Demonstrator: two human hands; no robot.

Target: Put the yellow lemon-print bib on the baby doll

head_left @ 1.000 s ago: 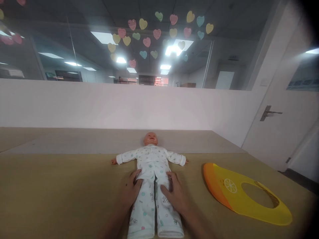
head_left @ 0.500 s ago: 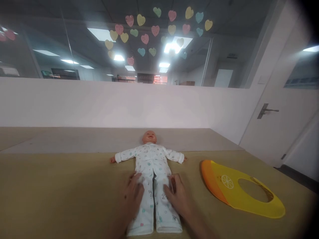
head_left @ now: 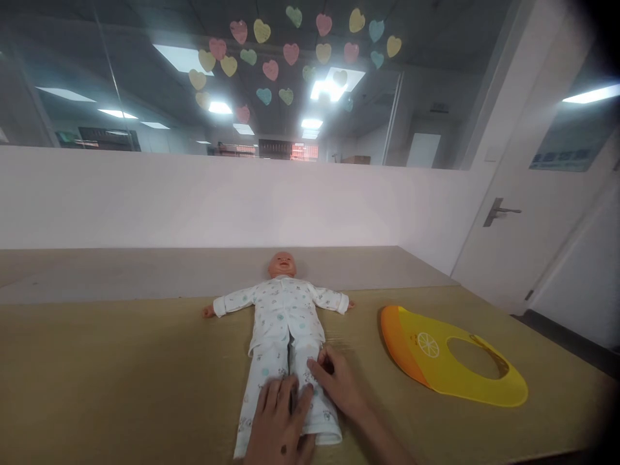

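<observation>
A baby doll (head_left: 282,265) lies on its back with its arms spread. It wears a white printed top (head_left: 285,303) and matching white trousers (head_left: 266,368). The trouser legs point towards me. Across the lower part of the legs rests my left hand (head_left: 281,420), open, its fingers flat over the gap between them. At the outer edge of the trouser leg on the right, my right hand (head_left: 341,384) has its thumb on top of the cloth and its fingers curled at the side, gripping loosely. The doll's feet do not show.
A yellow bib (head_left: 465,384) with an orange end and a citrus slice print lies to the right on the tan table (head_left: 121,374). Behind stand a white wall (head_left: 194,200) and a window with heart-shaped notes. A door (head_left: 513,252) is at the right.
My left hand has moved from the left side of the trousers down and inward onto the legs. My right hand stays at the right trouser leg. The view has shifted slightly.
</observation>
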